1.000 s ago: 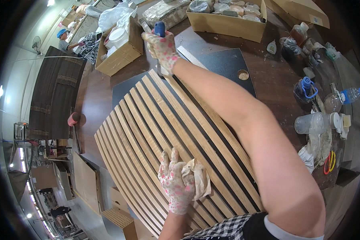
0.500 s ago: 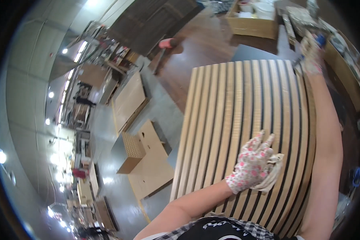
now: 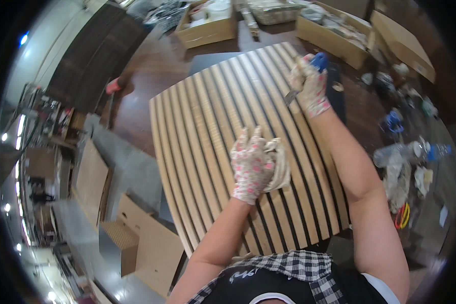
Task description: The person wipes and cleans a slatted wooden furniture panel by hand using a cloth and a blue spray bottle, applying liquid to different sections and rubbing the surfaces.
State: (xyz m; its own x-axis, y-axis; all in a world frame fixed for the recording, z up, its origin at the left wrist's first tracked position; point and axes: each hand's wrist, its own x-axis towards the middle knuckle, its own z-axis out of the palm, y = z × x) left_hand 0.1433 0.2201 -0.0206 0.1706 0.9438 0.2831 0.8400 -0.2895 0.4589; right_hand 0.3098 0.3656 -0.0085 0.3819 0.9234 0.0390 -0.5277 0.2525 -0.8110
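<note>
1. Look first at the big slatted wood panel [image 3: 202, 137], right under both hands, with a dark board [image 3: 207, 62] showing past its far edge
2. Near the panel's far right corner, holds a blue-handled tool [image 3: 319, 61] in the right hand [image 3: 311, 83], fingers curled tight around it, flat metal blade sticking out; cannot tell about the blade touching the wood
3. On the panel's middle, rests the left hand [image 3: 251, 167], fingers stretched out, beside a crumpled cream cloth [image 3: 279, 167] at the thumb side; cannot tell about any pinching
4. Hides some of the panel's right edge with the right arm [image 3: 362, 172]
5. Past the panel's far edge, find a box of white tubs [image 3: 207, 35] and a box of wrapped things [image 3: 324, 40]
6. Left of the panel, spot a red-headed mallet [image 3: 114, 85] on the brown table [image 3: 139, 119], plus a tan board [image 3: 159, 248] lower down
7. Right of the panel, see a clear bottle [image 3: 390, 154] and red and yellow loops [image 3: 403, 215]
</note>
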